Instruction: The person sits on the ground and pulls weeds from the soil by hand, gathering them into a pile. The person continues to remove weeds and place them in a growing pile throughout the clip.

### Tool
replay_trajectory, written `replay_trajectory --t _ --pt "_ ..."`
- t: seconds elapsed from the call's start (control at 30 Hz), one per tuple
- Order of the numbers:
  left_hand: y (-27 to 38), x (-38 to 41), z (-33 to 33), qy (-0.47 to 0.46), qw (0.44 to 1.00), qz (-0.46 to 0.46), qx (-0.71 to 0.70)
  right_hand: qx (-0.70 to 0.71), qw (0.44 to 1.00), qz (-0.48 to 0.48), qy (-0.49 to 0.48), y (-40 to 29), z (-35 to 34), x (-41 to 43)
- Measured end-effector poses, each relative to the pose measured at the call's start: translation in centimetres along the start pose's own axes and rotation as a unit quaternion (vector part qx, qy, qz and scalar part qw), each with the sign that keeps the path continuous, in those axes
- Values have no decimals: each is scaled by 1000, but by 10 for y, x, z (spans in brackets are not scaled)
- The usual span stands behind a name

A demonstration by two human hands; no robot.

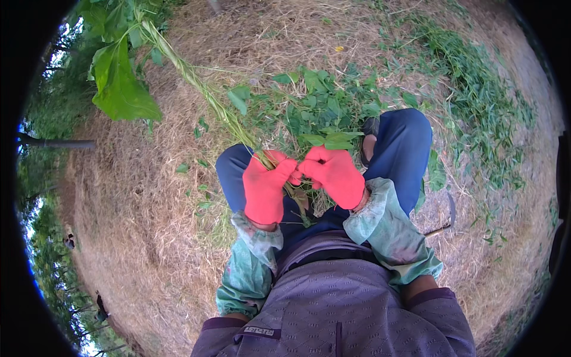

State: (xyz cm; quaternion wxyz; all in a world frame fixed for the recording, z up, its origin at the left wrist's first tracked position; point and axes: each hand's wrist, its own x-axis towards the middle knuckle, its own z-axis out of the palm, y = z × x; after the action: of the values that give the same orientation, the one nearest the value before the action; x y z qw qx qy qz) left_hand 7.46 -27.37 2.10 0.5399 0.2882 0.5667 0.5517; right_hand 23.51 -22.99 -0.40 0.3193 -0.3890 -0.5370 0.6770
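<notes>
Both hands wear red gloves and meet between the knees. My left hand (pixel 269 187) is closed around a bundle of green plant stems (pixel 200 87), which runs up and left to a large green leaf (pixel 120 85). The lower ends of the stems stick out below that hand, over the lap. My right hand (pixel 332 176) is close beside it, thumb and fingers pinched together near the stems; whether something thin is between them cannot be told. Picked leaves (pixel 337 138) lie just beyond the right hand.
Loose leaves and vines (pixel 330 100) cover dry grass ahead. A long heap of green foliage (pixel 473 85) lies to the right. A sickle (pixel 450 214) with a curved blade rests beside the right knee. Trees and distant people (pixel 101 308) are at the left.
</notes>
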Motion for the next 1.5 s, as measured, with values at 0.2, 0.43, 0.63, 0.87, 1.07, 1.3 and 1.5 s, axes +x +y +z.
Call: replay_trajectory --t 0.2,0.43,0.63,0.87,1.07,1.3,1.5 --pt "-10 -2 10 67 997 23 -43 204 976 42 69 22 2 3" --pt "-11 0 2 85 995 10 -52 216 973 29 72 25 -44 6" --pt "-9 3 1 90 995 16 -42 36 996 82 1 20 -17 4" --pt "-13 3 -2 81 996 17 -17 3 997 80 -20 1 1 6" --pt "-16 0 -1 88 995 10 -36 -24 1000 15 4 8 5 2" --pt "-20 -7 9 96 992 45 -63 225 972 72 -5 26 -3 2" --pt "-14 -12 7 85 995 15 -54 248 950 95 162 69 -56 18"
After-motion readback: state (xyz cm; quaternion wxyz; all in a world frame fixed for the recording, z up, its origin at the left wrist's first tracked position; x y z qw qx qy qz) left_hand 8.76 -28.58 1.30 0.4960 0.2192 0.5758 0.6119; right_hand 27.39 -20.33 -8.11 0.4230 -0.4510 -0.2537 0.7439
